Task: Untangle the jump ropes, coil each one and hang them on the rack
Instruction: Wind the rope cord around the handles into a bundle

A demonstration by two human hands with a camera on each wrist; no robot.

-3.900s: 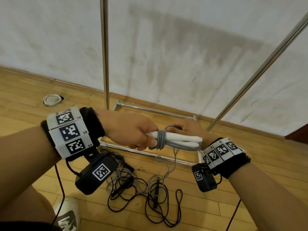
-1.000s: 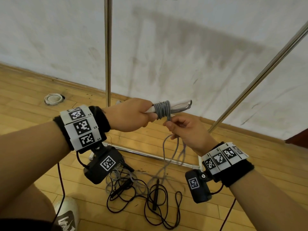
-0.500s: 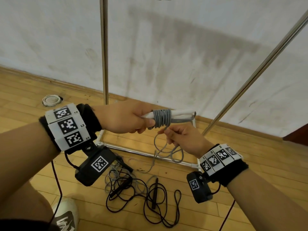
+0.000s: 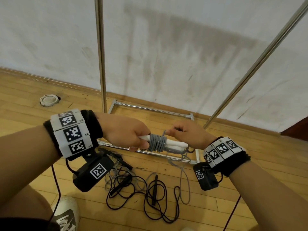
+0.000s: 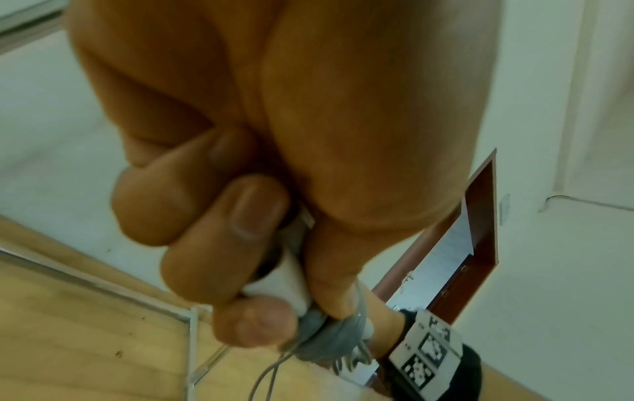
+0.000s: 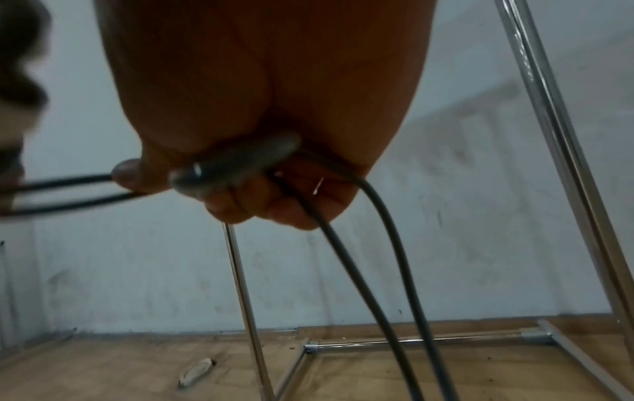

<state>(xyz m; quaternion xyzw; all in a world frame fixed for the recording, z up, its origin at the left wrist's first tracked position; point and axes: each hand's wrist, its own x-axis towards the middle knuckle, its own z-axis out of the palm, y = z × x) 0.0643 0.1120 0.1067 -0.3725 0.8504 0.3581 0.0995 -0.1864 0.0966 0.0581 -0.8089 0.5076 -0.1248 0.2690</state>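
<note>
Between the two hands, right at the fingertips, the grey rope (image 4: 157, 143) is about halfway into a bundle: the left hand (image 4: 124, 130) has its fingers curled tight around the near ends of the two white handles (image 4: 175, 145), held side by side, and there's already a neat band of grey turns wound around them just past its fingertips. The right hand (image 4: 186, 132) is on the far side of that band, fingers closed around a doubled strand of the cord; from the right wrist view you can see the cord running through the fist and two strands trailing down below it. So one rope is clearly freed up and mostly wrapped, but there's loose grey cord hanging below the right fingers toward the floor, so I'd say a few more turns are left before it's tidy. Well below both hands, the black rope (image 4: 155, 194) is sprawled in loops on the floor with its handles lying in the mess, not coiled at all, and some grey-looking cord seems mixed in there too, hard to tell. Beyond the fingers the rack (image 4: 100, 55) stands against the wall, and no rope hangs on the bits of it that show. Roughly a third done, I reckon.
</note>
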